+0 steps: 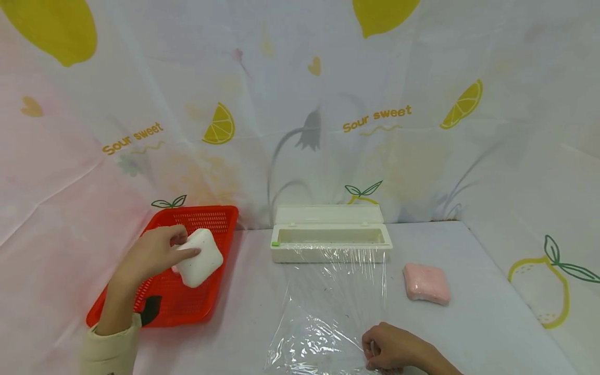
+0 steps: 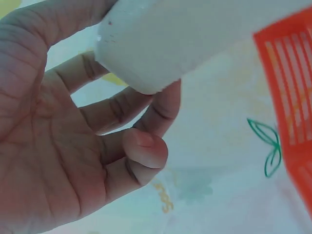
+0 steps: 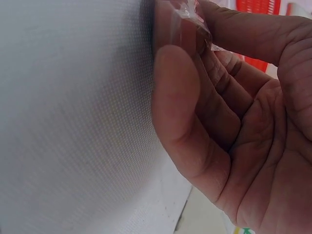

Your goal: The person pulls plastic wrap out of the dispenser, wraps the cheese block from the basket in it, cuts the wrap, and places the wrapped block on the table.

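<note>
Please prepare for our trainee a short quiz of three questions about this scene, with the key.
1. Which hand holds the white block?
2. True or false: the lid of the long white box stands open.
3. What does the right hand pinch? A) the red basket B) the clear film C) the pink block

Key: 1. The left hand. 2. True. 3. B.

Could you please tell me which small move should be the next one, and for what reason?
Probably the left hand should carry the white block across and lower it onto the clear film. The block is held over the red basket, while the film extends from the open box and the right hand pinches its near end, so a spot seems ready.
</note>
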### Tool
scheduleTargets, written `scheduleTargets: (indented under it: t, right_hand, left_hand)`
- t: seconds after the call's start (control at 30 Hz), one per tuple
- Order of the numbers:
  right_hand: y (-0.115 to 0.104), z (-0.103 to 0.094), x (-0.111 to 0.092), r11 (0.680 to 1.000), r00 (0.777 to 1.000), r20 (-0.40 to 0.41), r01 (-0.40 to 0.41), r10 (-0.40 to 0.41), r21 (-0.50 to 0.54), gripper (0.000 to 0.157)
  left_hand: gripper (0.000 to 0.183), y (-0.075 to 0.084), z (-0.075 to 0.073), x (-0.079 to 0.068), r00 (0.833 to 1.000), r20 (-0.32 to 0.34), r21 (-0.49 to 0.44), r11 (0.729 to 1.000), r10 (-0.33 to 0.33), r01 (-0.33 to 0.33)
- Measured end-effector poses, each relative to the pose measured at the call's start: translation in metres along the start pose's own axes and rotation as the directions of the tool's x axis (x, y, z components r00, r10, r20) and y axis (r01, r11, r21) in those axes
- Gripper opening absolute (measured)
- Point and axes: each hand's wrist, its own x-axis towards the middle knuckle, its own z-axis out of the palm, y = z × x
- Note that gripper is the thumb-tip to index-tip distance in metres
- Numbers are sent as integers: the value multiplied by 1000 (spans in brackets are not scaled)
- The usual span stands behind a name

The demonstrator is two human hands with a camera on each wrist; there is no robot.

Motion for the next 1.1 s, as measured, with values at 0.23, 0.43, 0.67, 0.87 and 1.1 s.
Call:
scheduleTargets:
  t: [0.23, 0.43, 0.67, 0.87, 1.1]
  right_hand:
    - [-1, 1, -2, 1000, 1000, 4, 24, -24, 18, 24]
    - [-1, 1, -3, 999, 999, 2, 34, -34, 28, 24]
    - [-2, 2, -2, 999, 1000, 7, 16, -16, 46, 23]
    - [-1, 2, -1, 999, 1000, 7, -9, 9, 37, 24]
    - [0, 1, 0, 999, 1000, 8, -17, 17, 36, 24]
  left_hand:
    - [28, 36, 27, -6, 997, -67, -176, 984, -34, 21]
    - [25, 56, 60, -2, 998, -55, -280, 960, -35, 18]
    - [23, 75, 99, 1, 999, 38, -371, 927, -35, 47]
    - [30, 96, 144, -1, 997, 71, -466, 884, 18, 18]
    - [35, 122, 185, -7, 994, 88, -588, 809, 68, -3]
